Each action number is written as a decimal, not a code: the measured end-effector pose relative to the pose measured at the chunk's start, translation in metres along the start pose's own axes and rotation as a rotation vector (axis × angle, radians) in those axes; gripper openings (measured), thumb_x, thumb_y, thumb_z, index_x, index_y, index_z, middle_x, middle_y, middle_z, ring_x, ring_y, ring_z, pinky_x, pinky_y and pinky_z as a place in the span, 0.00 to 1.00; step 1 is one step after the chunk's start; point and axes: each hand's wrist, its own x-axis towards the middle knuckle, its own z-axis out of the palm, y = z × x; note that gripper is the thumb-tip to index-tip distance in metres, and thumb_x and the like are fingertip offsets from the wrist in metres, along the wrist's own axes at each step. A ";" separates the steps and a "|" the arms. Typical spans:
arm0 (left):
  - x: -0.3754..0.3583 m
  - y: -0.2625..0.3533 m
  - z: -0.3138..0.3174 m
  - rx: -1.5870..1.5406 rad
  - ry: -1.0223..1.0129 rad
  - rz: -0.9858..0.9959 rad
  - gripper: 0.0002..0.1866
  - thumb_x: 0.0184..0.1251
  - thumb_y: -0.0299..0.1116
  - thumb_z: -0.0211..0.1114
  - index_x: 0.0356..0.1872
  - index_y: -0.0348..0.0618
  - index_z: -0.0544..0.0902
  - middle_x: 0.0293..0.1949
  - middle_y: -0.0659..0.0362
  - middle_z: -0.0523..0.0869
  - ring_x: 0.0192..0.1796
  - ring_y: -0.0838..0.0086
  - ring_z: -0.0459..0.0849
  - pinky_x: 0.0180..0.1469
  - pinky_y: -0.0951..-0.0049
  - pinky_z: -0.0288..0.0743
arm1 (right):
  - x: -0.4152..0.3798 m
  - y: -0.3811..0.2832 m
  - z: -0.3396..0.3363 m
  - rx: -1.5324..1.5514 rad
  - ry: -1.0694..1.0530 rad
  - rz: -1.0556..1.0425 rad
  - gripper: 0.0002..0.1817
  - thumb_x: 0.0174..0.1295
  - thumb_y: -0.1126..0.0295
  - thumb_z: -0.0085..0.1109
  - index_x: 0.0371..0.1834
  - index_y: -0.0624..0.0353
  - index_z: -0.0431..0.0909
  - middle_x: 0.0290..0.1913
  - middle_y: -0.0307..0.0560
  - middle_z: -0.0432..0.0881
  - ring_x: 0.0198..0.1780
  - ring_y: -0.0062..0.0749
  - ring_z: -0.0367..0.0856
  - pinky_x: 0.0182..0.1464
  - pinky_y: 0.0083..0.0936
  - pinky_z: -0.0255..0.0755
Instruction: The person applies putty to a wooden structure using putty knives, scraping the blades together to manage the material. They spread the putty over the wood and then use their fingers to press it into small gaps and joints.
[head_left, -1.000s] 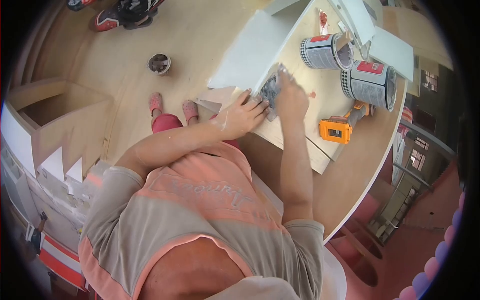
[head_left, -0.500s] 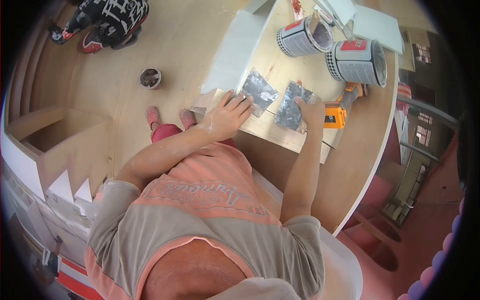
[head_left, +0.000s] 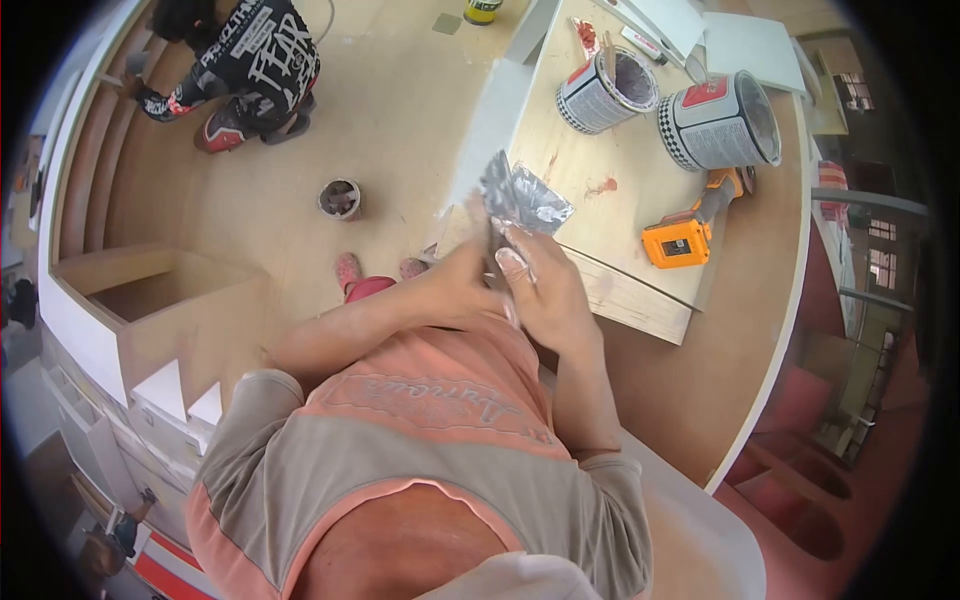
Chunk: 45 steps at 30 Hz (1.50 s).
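Both hands meet in front of the body, beside the wooden board's left edge. My left hand (head_left: 463,283) is closed round a putty scraper (head_left: 496,183), whose dark blade is tilted and partly blurred. My right hand (head_left: 550,295), with white smears on its fingers, is closed on another putty scraper (head_left: 543,203); its grey blade carries whitish filler. The two blades overlap or touch just beyond the fingers; the grips are mostly hidden by the hands. Reddish smears mark the board (head_left: 625,235) beside them.
Two cans, the nearer (head_left: 590,105) and the larger (head_left: 705,125), stand beyond an orange power tool (head_left: 677,243). White panels (head_left: 755,50) lie behind. A small bucket (head_left: 340,199) is on the floor. Another person (head_left: 262,65) crouches at upper left. An open wooden box (head_left: 185,310) is at left.
My right hand has moved left with its scraper, off the board beside the power tool, to meet my left hand. Both blades are now together. The view has shifted, and more of the crouching person shows.
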 end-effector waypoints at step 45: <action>-0.030 0.032 -0.036 -0.577 0.424 -0.046 0.15 0.58 0.31 0.61 0.45 0.40 0.72 0.35 0.61 0.80 0.35 0.80 0.79 0.38 0.78 0.74 | 0.015 0.043 -0.001 0.984 0.571 0.420 0.12 0.56 0.74 0.55 0.40 0.67 0.66 0.36 0.51 0.75 0.37 0.31 0.76 0.35 0.24 0.73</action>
